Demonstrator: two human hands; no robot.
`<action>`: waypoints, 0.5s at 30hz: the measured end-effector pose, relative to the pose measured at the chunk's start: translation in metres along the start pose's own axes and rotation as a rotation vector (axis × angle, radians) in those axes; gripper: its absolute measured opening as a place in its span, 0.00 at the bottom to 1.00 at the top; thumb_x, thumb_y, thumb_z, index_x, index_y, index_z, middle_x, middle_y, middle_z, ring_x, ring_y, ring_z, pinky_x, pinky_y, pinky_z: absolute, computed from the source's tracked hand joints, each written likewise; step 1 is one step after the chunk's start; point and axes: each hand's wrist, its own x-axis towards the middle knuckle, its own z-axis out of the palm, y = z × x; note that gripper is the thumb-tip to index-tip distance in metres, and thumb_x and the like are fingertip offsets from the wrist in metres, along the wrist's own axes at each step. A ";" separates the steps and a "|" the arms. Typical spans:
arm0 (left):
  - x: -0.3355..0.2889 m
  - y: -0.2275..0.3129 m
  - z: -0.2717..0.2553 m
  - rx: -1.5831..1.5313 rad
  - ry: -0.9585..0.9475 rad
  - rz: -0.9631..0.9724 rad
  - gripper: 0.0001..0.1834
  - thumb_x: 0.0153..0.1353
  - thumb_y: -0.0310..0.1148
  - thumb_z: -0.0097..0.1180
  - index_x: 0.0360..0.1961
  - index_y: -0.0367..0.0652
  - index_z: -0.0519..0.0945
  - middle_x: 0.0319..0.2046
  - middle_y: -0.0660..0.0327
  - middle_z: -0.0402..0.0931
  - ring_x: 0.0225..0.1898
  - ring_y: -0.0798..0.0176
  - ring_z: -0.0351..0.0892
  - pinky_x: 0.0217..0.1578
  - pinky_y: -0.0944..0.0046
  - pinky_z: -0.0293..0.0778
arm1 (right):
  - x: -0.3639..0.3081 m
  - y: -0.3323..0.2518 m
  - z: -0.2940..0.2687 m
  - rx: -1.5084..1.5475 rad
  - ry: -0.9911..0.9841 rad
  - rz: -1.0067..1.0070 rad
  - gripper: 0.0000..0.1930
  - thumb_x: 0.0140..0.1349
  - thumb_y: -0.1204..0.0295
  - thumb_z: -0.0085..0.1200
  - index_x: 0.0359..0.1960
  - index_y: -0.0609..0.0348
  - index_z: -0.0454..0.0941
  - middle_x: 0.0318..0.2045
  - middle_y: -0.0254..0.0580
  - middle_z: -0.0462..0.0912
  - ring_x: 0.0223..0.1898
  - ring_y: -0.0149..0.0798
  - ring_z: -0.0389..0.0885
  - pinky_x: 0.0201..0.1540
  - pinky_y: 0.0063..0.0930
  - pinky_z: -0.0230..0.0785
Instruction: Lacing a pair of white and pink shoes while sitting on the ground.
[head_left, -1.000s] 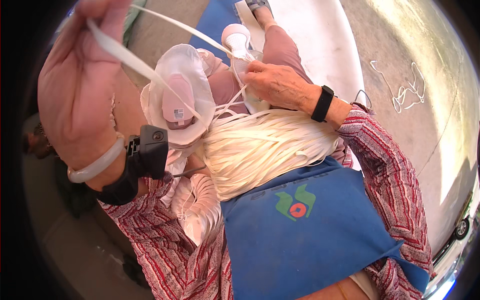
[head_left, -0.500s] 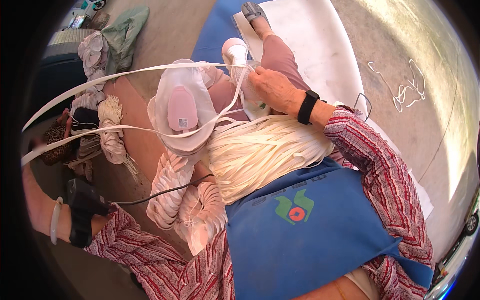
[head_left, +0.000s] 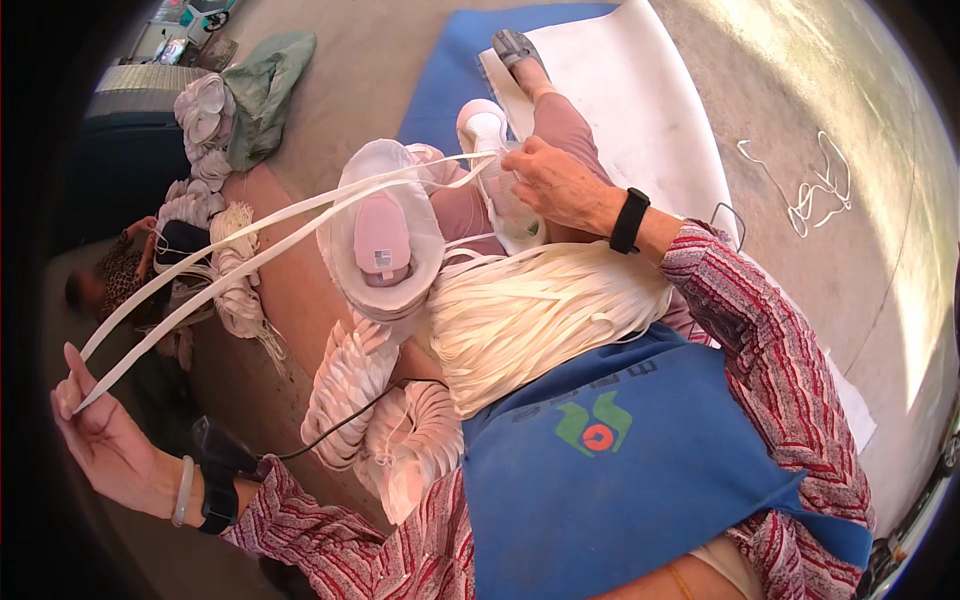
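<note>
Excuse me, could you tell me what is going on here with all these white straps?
A seated person is working with white elastic straps and mask cups. The left hand is stretched far out to the side, pinching the ends of two long straps pulled taut. The right hand holds their other ends at a white mask cup on the lap. A bundle of loose straps lies across the blue apron, with stacked cups beside it.

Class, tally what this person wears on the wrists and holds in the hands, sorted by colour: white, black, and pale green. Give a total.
White: 2, long flat elastic strap, moulded cup-shaped mask
Black: 2, wristband on right wrist, device strapped on left wrist
Pale green: 1, smooth bangle on left wrist
Total: 5
</note>
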 end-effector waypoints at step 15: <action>-0.148 -0.221 0.209 0.340 -0.515 -0.362 0.13 0.72 0.34 0.45 0.40 0.36 0.78 0.25 0.67 0.76 0.27 0.78 0.71 0.29 0.77 0.67 | 0.039 -0.115 -0.122 0.384 0.346 -0.205 0.11 0.61 0.68 0.59 0.41 0.60 0.81 0.36 0.41 0.80 0.32 0.35 0.78 0.33 0.28 0.71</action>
